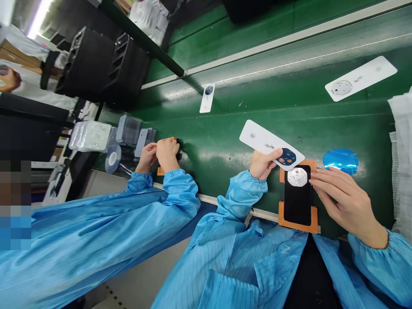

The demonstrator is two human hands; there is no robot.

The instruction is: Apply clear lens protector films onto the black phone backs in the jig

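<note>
My left hand (262, 164) grips a white phone back cover (258, 136) by its lower end, with the thumb lying over the dark blue camera patch (287, 159). The cover is held tilted just above an orange fixture (298, 229). In that fixture lies a black phone-shaped plate (297, 206) bearing a round silver piece (297, 176) near its top. My right hand (343, 195) is at the plate's right edge, fingers stretched out and their tips touching the side. A blue shiny film disc (340, 161) lies just beyond these fingers.
Another white cover (361, 79) lies at the far right, and a smaller-looking one (207, 98) farther back. On the left a co-worker's hands (164, 154) work over another orange fixture. Stacked clear trays (128, 128) and a tape roll (113, 159) stand beyond. White wrapping (402, 159) borders the right.
</note>
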